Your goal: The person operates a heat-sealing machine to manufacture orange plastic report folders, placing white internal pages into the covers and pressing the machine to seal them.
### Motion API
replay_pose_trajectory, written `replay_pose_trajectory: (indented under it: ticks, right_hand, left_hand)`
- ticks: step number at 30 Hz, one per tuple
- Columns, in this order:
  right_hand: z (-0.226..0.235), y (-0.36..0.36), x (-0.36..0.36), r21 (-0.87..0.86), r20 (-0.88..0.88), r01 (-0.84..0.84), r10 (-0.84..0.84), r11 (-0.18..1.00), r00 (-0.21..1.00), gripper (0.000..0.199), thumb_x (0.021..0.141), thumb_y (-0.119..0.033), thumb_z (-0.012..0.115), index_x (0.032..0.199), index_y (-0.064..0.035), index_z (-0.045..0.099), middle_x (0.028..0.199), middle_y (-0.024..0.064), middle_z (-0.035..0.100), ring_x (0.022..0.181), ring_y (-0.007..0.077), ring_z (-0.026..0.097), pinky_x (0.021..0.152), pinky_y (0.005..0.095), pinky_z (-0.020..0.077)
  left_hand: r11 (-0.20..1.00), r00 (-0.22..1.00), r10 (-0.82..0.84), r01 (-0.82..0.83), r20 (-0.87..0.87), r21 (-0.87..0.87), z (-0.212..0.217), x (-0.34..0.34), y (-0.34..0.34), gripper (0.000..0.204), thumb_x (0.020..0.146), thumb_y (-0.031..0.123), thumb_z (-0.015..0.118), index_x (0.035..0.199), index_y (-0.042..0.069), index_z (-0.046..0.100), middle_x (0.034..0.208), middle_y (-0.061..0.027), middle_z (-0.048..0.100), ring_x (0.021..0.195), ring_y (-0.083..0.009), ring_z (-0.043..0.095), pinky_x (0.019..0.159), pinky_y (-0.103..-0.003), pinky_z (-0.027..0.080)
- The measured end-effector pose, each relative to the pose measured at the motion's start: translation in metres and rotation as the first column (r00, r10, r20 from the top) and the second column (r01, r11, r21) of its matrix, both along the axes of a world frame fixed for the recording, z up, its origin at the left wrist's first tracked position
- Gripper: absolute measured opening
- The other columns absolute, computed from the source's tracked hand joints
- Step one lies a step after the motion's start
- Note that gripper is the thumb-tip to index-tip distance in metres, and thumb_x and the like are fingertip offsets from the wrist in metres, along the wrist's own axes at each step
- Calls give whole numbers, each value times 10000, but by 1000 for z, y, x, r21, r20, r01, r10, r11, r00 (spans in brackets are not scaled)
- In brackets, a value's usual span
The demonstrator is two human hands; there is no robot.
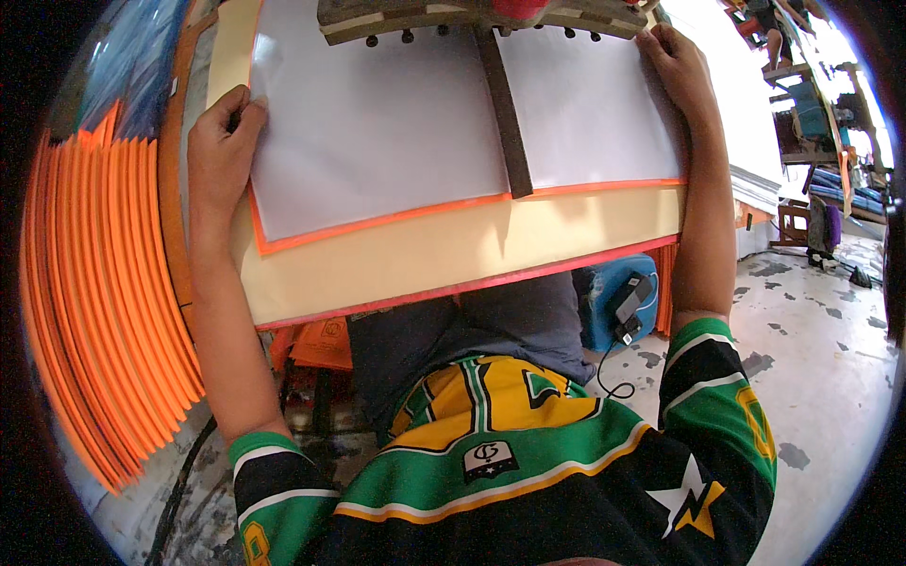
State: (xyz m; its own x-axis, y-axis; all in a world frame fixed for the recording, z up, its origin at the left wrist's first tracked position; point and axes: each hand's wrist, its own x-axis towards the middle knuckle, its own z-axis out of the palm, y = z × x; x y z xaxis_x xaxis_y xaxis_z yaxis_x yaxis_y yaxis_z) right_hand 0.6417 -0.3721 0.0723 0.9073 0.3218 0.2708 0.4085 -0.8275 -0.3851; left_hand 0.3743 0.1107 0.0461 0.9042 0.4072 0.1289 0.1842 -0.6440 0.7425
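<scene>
The white sheet (377,123) already lay flat on the cream table (453,259) under the wooden frame (505,104), the left hand (222,156) pinching its left edge and the right hand (675,71) curled on its right corner, orange stack (104,302) apparently still waiting

Wooden frame (472,17): top cut off by upper edge. White sheet (377,123): far edge hidden beneath it. Left hand (219,156): fingertips possibly tucked under sheet.

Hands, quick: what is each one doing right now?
Left hand: fingers curled, pinching the left edge of the white sheet.
Right hand: fingers bent, pressing on the sheet's upper right corner.
</scene>
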Motion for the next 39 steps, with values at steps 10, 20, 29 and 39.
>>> replay_pose_trajectory:
  ticks: [10, 20, 29, 39]
  right_hand:
    - [-1, -8, 5, 32, -8, -4, 4, 999, 1000, 410, 1046, -406, 601, 1086, -13, 710, 942, 203, 752, 906, 339, 732, 851, 460, 544]
    - [-5, -3, 3, -4, -16, 9, -9, 1000, 1000, 416, 1045, -417, 627, 1069, -9, 703, 930, 178, 730, 869, 279, 680, 832, 422, 526]
    - [-2, -8, 4, 14, -24, 2, -2, 1000, 1000, 385, 1061, -398, 639, 1055, -18, 700, 855, 97, 697, 774, 168, 606, 783, 350, 513]
    - [-5, -9, 7, -30, 23, -30, 30, 999, 999, 433, 1051, -439, 643, 1100, -14, 710, 895, 131, 727, 809, 218, 655, 803, 393, 533]
  left_hand:
    - [999, 998, 42, -42, 50, -11, 8, 1, -14, 316, 1001, 241, 651, 868, -34, 570, 725, -19, 487, 711, -89, 413, 643, -287, 394]
    - [999, 999, 34, -34, 32, 7, 11, -5, -16, 356, 991, 261, 666, 847, -29, 517, 712, -26, 422, 703, -96, 382, 623, -299, 369]
    - [999, 998, -23, 25, 56, -36, 1, 0, -2, 383, 1006, 289, 662, 827, -8, 500, 694, -9, 388, 680, -99, 360, 597, -309, 341]
    - [994, 1000, -6, 6, 8, -106, 6, -2, -9, 377, 1020, 299, 652, 826, 1, 527, 698, 19, 418, 676, -87, 373, 599, -296, 347]
